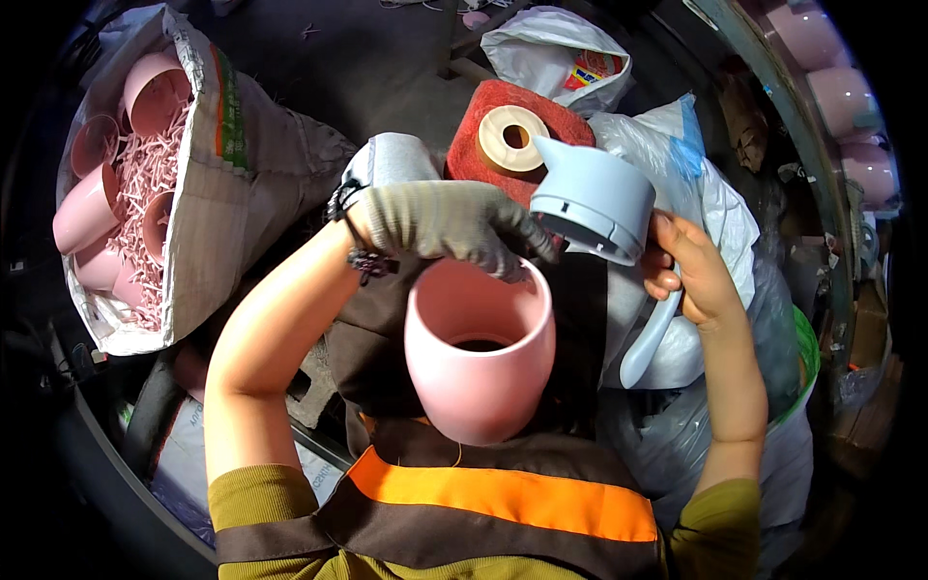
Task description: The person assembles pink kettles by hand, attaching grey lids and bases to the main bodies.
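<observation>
A pink, open-topped jug body rests upright in my lap, with a dark opening visible at its bottom. My left hand, in a grey knitted glove, bends over its far rim; the fingers are curled and pinch the wall there. In my bare right hand is a light blue jug top with a pointed spout and a long curved handle. The fingers close around it where the handle joins the collar. It is tilted, up and to the right of the pink body, close to my left fingertips.
A white woven sack at left holds pink jug bodies and pink plastic scraps. Ahead, a tape roll lies on a red padded seat. Plastic bags crowd the right side. More pink bodies line a rack at far right.
</observation>
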Action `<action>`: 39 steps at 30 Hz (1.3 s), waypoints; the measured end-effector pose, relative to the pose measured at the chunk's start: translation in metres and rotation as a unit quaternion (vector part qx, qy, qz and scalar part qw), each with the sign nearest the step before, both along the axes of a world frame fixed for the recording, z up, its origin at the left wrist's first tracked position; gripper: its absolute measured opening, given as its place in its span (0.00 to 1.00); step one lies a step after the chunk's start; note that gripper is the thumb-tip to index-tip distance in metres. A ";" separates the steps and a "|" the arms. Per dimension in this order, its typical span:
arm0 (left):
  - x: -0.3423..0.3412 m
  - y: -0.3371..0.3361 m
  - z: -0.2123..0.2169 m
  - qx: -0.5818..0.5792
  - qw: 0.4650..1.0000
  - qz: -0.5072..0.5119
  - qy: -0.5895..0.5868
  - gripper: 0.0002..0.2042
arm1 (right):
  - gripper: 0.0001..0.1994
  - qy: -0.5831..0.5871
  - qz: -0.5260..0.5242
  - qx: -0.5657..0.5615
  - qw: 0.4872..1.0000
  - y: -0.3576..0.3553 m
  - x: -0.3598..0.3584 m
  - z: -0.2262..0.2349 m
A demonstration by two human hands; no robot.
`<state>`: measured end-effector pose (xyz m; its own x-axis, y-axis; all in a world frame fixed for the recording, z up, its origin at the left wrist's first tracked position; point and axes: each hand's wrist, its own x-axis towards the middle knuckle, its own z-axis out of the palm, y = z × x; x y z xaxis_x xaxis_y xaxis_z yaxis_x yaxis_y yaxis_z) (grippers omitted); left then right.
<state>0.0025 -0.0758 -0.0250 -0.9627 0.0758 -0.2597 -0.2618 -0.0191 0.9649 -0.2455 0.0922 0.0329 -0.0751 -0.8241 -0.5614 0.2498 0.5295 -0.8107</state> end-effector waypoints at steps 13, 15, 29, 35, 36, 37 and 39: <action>-0.008 0.062 -0.095 0.666 0.665 0.320 0.105 0.21 | 0.19 0.040 0.105 0.034 0.993 -0.035 0.021 -0.014; -0.013 0.068 -0.079 0.685 0.623 0.345 0.152 0.23 | 0.20 0.021 0.123 0.036 0.992 -0.038 0.019 -0.023; -0.008 0.080 -0.097 0.602 0.694 0.371 0.137 0.43 | 0.26 0.091 0.171 -0.024 0.981 -0.037 0.019 -0.060; 0.007 0.087 -0.082 0.470 0.799 0.345 0.146 0.45 | 0.28 0.113 0.191 -0.047 0.974 -0.027 0.019 -0.059; 0.008 0.085 -0.076 0.453 0.814 0.335 0.143 0.44 | 0.27 0.119 0.192 -0.055 0.973 -0.023 0.020 -0.061; 0.010 0.083 -0.072 0.436 0.827 0.326 0.140 0.43 | 0.27 0.125 0.192 -0.063 0.971 -0.019 0.021 -0.062; 0.015 0.079 -0.075 0.384 0.863 0.303 0.126 0.36 | 0.27 0.114 0.190 -0.075 0.972 -0.012 0.024 -0.063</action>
